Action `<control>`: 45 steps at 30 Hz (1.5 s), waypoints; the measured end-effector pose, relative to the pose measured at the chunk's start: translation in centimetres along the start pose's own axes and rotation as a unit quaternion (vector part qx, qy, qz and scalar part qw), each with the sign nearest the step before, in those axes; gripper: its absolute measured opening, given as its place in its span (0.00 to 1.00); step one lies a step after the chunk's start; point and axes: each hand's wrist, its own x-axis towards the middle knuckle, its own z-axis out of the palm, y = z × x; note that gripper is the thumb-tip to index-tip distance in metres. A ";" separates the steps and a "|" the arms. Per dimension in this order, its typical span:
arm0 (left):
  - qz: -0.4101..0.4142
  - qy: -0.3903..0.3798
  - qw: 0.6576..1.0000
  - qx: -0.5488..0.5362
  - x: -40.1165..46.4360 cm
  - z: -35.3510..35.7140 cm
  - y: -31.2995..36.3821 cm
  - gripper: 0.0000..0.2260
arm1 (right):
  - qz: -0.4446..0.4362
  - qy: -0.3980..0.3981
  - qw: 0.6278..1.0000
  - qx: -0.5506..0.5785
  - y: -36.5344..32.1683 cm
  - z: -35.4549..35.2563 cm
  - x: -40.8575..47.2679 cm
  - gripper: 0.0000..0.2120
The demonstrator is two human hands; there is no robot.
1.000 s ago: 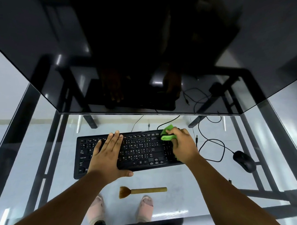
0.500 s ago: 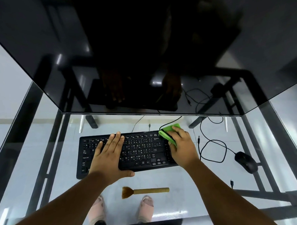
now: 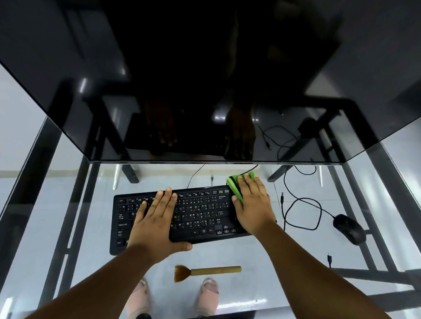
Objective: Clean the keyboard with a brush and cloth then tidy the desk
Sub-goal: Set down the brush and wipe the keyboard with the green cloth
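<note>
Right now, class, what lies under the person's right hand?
A green cloth shows under the right hand, pressed on the keyboard's right end. The keys beneath are covered.

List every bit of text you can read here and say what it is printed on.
"Caps Lock": key at the left edge of the keyboard.
"Backspace": key in its upper right, faint.
"Enter": key at its right, faint.
Other key legends: too small or blurred to read.
Brush, cloth, mouse, monitor: no readable text.
</note>
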 end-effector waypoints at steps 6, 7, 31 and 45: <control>0.006 0.008 1.000 -0.011 -0.1 0.0 -0.2 0.57 | -0.101 0.001 0.995 -0.024 0.6 0.0 -0.9 0.27; 0.007 0.009 1.000 -0.013 -0.2 0.0 -0.3 0.57 | -0.087 0.017 0.996 -0.029 1.2 -0.3 -1.1 0.27; -0.034 0.025 0.999 -0.030 -2.0 -0.4 -4.2 0.60 | -0.003 0.032 0.999 -0.001 -4.0 0.0 -0.3 0.34; -0.056 0.032 0.997 -0.044 -2.5 -0.3 -4.2 0.61 | -0.134 -0.055 0.988 0.044 -11.5 1.2 0.7 0.35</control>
